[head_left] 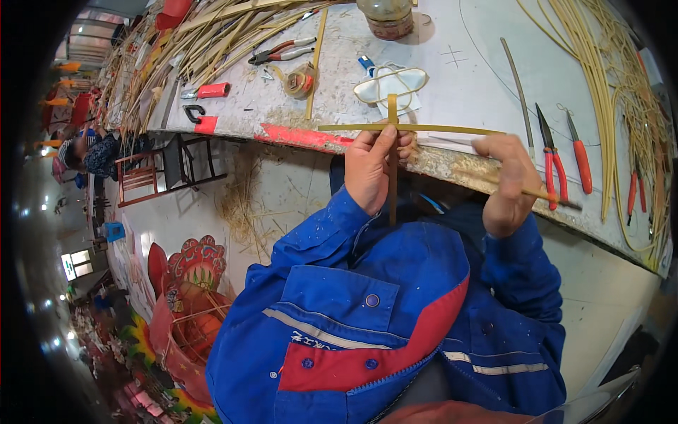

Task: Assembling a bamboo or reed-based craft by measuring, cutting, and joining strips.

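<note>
The crossed strips are held over the near edge of the desk (452, 161), in front of the body: a flat level strip (445, 130) laid across an upright strip (393, 185). At the crossing, both are pinched by the fingers (382, 143) of the left hand (367, 177), with the thumb closed on the near face. The right hand (510, 187) is blurred, its fingers partly curled just beside the strip's right end; whether that end is touched cannot be told. A thin stick (549, 196) is seen across the right hand near the desk edge, but whether it is gripped cannot be made out. The strip's left end is reached over a red-painted stretch of the edge, and the upper tip of the upright is seen against a white mask (367, 90). Between the mask and a slim dark rod (518, 85), a pale stretch marked with drawn lines is left. To the right, room is bounded by red-handled pliers (554, 166), a red-handled tool (581, 162) and long thin strips (597, 99); to the left, by a tape measure (299, 82).
</note>
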The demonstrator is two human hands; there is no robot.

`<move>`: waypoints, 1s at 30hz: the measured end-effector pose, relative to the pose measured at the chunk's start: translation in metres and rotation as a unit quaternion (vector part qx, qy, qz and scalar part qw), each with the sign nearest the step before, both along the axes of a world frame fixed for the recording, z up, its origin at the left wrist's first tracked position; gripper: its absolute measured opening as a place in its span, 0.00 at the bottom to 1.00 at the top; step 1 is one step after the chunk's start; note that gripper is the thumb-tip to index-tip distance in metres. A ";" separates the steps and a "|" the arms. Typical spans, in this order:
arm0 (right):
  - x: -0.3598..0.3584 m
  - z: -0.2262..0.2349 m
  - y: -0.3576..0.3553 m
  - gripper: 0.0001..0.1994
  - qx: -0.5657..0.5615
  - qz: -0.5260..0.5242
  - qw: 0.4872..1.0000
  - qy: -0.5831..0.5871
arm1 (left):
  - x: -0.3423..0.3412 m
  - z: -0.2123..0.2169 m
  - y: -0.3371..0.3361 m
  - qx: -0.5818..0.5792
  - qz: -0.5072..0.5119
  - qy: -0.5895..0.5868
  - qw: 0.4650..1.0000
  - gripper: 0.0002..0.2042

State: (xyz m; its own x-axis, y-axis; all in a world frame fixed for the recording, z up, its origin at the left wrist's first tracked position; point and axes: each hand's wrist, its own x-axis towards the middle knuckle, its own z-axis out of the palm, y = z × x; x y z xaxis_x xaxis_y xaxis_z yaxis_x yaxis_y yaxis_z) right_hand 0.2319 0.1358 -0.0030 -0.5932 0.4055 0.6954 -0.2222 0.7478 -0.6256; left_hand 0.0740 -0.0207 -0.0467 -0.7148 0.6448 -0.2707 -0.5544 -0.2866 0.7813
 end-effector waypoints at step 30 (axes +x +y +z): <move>-0.049 -0.066 -0.040 0.19 -0.013 -0.079 0.993 -0.090 | 0.015 -0.015 -0.002 -0.044 0.014 0.043 0.998 0.15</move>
